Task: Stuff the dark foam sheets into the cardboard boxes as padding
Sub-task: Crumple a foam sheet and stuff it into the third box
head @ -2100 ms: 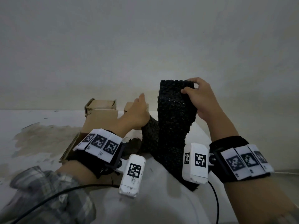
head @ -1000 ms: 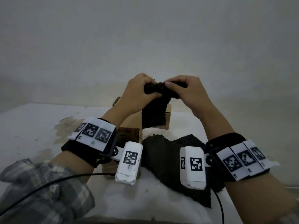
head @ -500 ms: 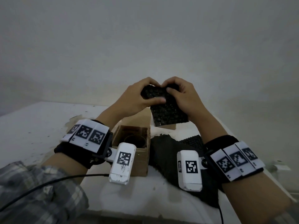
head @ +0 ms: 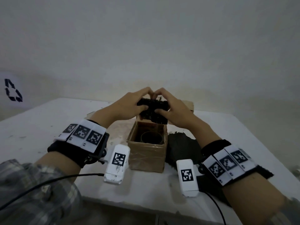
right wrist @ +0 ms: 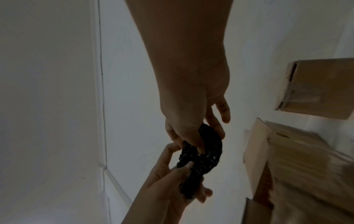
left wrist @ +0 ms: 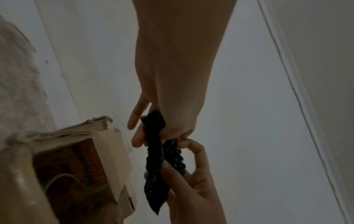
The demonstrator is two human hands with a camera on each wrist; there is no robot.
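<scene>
A dark, bumpy foam sheet (head: 152,109) is folded into a thick wad and held just above the far rim of an open cardboard box (head: 146,155). My left hand (head: 131,104) grips the wad's left side and my right hand (head: 172,109) grips its right side, thumbs pressed on the front. The box holds a round dark cup-like item (head: 151,137). In the left wrist view the folded foam (left wrist: 155,163) hangs between both hands beside the box (left wrist: 80,171). The right wrist view shows the same curled foam (right wrist: 203,154) pinched by both hands.
More dark foam sheets (head: 181,146) lie on the white table (head: 40,127) right of the box. Another cardboard box (head: 188,104) stands behind my hands near the wall. A second box (right wrist: 316,89) shows in the right wrist view. The table's front edge is close.
The long foam sheet was lifted, then folded down into a compact wad between both hands. The wad has come lower and nearer, to just above the open box.
</scene>
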